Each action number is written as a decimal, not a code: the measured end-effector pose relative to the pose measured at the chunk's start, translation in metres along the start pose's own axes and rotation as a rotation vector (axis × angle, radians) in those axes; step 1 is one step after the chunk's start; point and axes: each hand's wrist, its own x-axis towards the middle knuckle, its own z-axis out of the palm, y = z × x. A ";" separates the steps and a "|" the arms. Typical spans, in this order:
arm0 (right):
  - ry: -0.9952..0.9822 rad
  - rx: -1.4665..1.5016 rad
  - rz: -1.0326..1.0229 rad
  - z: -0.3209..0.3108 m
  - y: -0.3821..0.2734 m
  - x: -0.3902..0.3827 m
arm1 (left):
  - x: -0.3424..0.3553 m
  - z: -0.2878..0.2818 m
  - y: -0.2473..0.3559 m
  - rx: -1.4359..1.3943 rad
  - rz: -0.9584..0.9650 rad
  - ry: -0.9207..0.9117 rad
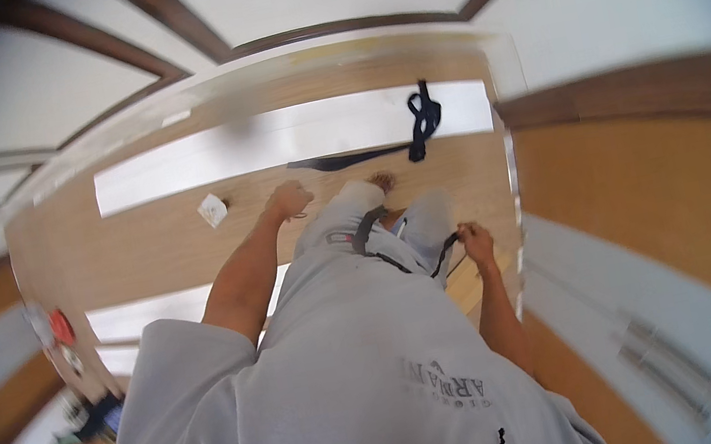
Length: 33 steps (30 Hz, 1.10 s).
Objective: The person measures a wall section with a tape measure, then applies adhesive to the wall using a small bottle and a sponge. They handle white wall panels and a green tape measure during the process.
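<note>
My right hand [476,242] is closed on one end of a dark strap [445,256], which runs down to the front of the light grey clothing [344,319] I wear. Another dark band [366,229] crosses the cloth further left. Beside the cloth's upper left edge, my left hand [290,198] has its fingers curled; what they hold, if anything, is hidden. Beyond both hands, a dark navy belt-like strap [423,120] lies looped on the wooden surface [169,245], with a long tail stretching left. A small white square item [212,210] lies left of my left hand.
Bright white strips [192,160] cross the wooden surface. A red item [61,326] sits at its far left, with assorted things [79,432] below. Pale panels with dark frames [341,30] rise at the back. A brown ledge [629,98] stands to the right.
</note>
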 end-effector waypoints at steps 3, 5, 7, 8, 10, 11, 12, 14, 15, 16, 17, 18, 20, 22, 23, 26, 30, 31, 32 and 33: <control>-0.219 -0.131 -0.017 -0.027 0.003 0.046 | -0.011 0.013 0.040 0.087 0.143 0.208; -0.370 -0.229 -0.069 -0.038 0.001 0.086 | -0.021 0.028 0.056 0.095 0.102 0.364; -0.499 -0.321 -0.203 -0.054 -0.005 0.129 | -0.035 0.053 0.059 -0.195 -0.048 0.415; -0.554 -0.437 -0.350 -0.062 -0.012 0.155 | -0.045 0.069 0.056 -0.260 -0.130 0.471; -0.622 -0.505 -0.441 -0.078 -0.033 0.205 | -0.064 0.114 0.047 -0.375 -0.244 0.621; -0.619 -0.456 -0.383 -0.080 -0.042 0.226 | -0.077 0.141 0.037 -0.485 -0.306 0.600; -0.582 -0.598 -0.446 -0.089 -0.051 0.244 | -0.093 0.170 0.026 -0.317 -0.241 0.529; -0.519 -0.695 -0.492 -0.108 -0.067 0.277 | -0.124 0.242 0.011 -0.248 -0.443 0.422; -0.519 -0.646 -0.509 -0.111 -0.073 0.291 | -0.143 0.280 0.006 -0.279 -0.510 0.435; -0.486 -0.589 -0.474 -0.110 -0.079 0.300 | -0.161 0.311 -0.003 -0.436 -0.594 0.264; -0.536 -0.612 -0.479 -0.106 -0.087 0.306 | -0.181 0.344 -0.003 -0.332 -0.587 0.378; -0.601 -0.654 -0.559 -0.098 -0.093 0.309 | -0.198 0.371 -0.004 -0.344 -0.618 0.315; -0.638 -0.801 -0.578 -0.068 -0.117 0.310 | -0.231 0.412 0.002 -0.733 -0.889 0.354; -0.688 -0.869 -0.751 -0.026 -0.143 0.298 | -0.253 0.435 0.017 -1.050 -1.009 0.568; -0.724 -0.899 -0.850 -0.004 -0.159 0.288 | -0.263 0.440 0.023 -1.214 -1.130 0.602; -0.850 -0.846 -0.891 0.068 -0.198 0.250 | -0.273 0.429 0.027 -1.426 -1.172 0.644; -0.909 -0.803 -0.910 0.160 -0.228 0.197 | -0.264 0.383 -0.021 -1.516 -1.041 0.572; -0.923 -0.830 -0.900 0.185 -0.231 0.188 | -0.255 0.366 -0.044 -1.484 -1.004 0.593; -0.947 -0.814 -0.902 0.210 -0.234 0.180 | -0.245 0.348 -0.071 -1.437 -0.969 0.609; -0.915 -0.898 -0.922 0.234 -0.235 0.174 | -0.227 0.326 -0.103 -1.436 -0.969 0.615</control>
